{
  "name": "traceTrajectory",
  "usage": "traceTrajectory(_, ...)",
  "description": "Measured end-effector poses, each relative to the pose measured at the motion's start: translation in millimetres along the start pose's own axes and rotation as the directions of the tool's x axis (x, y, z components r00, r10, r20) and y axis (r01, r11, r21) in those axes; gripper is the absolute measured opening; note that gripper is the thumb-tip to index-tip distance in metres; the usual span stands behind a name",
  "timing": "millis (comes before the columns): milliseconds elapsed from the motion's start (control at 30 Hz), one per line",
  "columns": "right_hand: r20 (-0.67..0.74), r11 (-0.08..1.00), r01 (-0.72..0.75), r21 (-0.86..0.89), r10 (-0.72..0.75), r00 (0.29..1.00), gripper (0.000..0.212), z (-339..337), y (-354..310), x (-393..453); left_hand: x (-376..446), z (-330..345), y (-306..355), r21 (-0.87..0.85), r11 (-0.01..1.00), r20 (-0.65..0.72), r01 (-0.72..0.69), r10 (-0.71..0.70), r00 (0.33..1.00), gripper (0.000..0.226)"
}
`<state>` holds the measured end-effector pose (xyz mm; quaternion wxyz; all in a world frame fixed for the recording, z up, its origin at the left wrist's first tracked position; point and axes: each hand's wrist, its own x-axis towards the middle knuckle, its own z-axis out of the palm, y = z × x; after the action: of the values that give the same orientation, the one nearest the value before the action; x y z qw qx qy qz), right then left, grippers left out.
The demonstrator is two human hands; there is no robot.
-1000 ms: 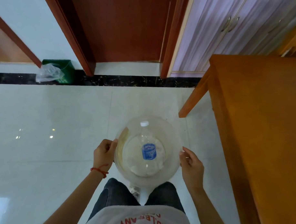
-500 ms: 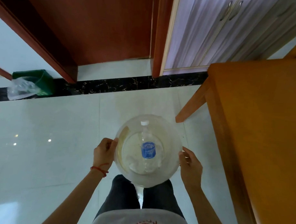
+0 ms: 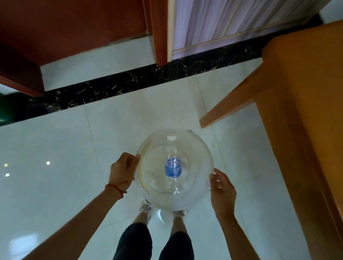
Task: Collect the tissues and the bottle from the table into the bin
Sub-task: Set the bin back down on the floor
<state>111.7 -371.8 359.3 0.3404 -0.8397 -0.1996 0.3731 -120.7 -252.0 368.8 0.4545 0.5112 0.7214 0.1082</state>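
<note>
- Left hand (image 3: pixel 123 170) first: I see it curled tight on the left rim of the bin (image 3: pixel 200 197), fingers folded over the edge and thumb pressed toward the wall, so it is clamped on the bin. A red string bracelet (image 3: pixel 116 187) sits on that wrist.
- Moving right, I read the bin as a clear, round plastic tub, seen from above and carried over the white tiled floor (image 3: pixel 58 184), just in front of my legs.
- Inside it, the bottle (image 3: pixel 173 165) lies along the bin's middle, its white cap pointing away from me toward the far rim and its blue label facing up.
- Under and around the bottle's lower half I make out pale crumpled tissues (image 3: pixel 155 180) on the bin's bottom; through the blur I cannot count them.
- Right hand (image 3: pixel 222 192) comes next: its palm lies against the right wall of the bin with fingers spread and touching the rim, so it grips the bin from that side more loosely than the other hand.
- Furthest right, the orange wooden table (image 3: pixel 311 119) fills the edge of my view, one leg slanting down to the floor just beyond the bin's far right.
- Beyond all this I see a black marble strip (image 3: pixel 129 83) crossing the floor.
</note>
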Motion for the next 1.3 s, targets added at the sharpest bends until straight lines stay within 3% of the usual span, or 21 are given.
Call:
traceTrajectory(367,-0.154,0.992,-0.117,-0.052,0.107,0.982,0.02,83,106,124,145,113,-56,0.053,0.997,0.189,0.047,-0.056,0.98,0.026)
traceTrajectory(800,-0.186,0.981,-0.044,-0.187,0.008,0.982,0.025,131,214,265,249,253,-122,0.071,0.996,0.25,0.054,-0.07,0.966,0.025)
traceTrajectory(1167,-0.219,0.985,-0.047,-0.165,0.01,0.976,0.022,138,237,280,264,274,-133,0.097,0.995,0.267,0.009,-0.035,0.963,0.028)
traceTrajectory(1300,-0.165,0.985,-0.079,-0.156,0.052,0.985,0.027,137,225,272,254,266,-132,0.094,0.996,0.279,0.007,-0.033,0.96,0.041)
